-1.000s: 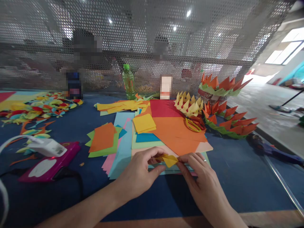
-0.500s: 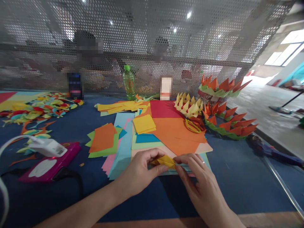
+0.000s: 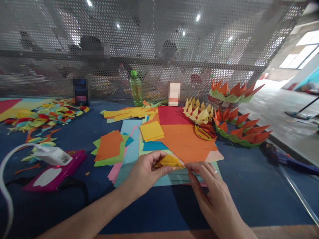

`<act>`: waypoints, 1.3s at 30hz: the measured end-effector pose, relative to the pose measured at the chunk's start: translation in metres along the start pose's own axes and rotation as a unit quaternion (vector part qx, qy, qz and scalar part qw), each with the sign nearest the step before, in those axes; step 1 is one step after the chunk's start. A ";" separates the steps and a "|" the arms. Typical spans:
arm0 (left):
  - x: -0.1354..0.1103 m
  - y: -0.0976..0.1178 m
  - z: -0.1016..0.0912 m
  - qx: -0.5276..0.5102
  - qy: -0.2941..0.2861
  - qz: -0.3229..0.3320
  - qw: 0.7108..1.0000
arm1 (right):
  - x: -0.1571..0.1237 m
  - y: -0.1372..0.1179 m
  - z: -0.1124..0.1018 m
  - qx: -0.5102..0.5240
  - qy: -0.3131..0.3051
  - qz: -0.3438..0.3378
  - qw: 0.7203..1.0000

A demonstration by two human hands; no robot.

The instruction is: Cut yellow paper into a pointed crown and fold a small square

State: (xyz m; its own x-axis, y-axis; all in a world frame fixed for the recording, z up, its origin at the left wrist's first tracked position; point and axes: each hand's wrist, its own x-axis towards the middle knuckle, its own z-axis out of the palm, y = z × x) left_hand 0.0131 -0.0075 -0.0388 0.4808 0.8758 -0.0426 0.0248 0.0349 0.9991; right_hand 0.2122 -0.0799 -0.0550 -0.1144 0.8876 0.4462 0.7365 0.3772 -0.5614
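A folded piece of yellow paper [image 3: 169,161] sits pinched between the thumb and fingers of my left hand [image 3: 147,172], above the front of the paper stack. Its creased, pointed shape runs toward the right. At that right tip, the index finger of my right hand [image 3: 208,184] touches or almost touches the paper. The right thumb stands a little apart below, and a ring shows on one finger. Light blue sheets [image 3: 171,177] lie under both hands. Just beyond are small yellow squares [image 3: 152,130] and a large orange sheet [image 3: 188,139].
Yellow-handled scissors [image 3: 203,132] lie beside a yellow paper crown [image 3: 198,111] and orange-green crowns [image 3: 244,132]. A glue gun [image 3: 286,159] is at right. Orange and green pieces [image 3: 108,146], a pink power bank [image 3: 54,172] and paper scraps [image 3: 47,114] lie left. A bottle [image 3: 136,88] stands by the mesh panel.
The folded yellow paper has been turned and lifted slightly in my left hand. My right thumb has drawn back to the right, away from the paper.
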 end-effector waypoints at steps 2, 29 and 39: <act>0.000 0.001 0.000 -0.002 0.001 -0.001 1.000 | 0.000 0.000 0.000 -0.001 0.002 -0.003 1.000; 0.023 -0.011 -0.024 0.368 0.147 0.081 0.914 | 0.000 0.001 -0.001 -0.013 -0.006 -0.076 0.997; 0.019 -0.013 -0.024 0.443 0.128 0.270 0.845 | -0.001 0.003 0.000 -0.006 -0.009 -0.088 0.996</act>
State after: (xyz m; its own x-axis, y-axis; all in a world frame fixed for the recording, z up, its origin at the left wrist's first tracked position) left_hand 0.0007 0.0206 -0.0529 0.4284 0.7282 0.5350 0.5632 -0.6782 0.4721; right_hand 0.2144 -0.0793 -0.0571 -0.2549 0.8122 0.5247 0.7122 0.5248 -0.4663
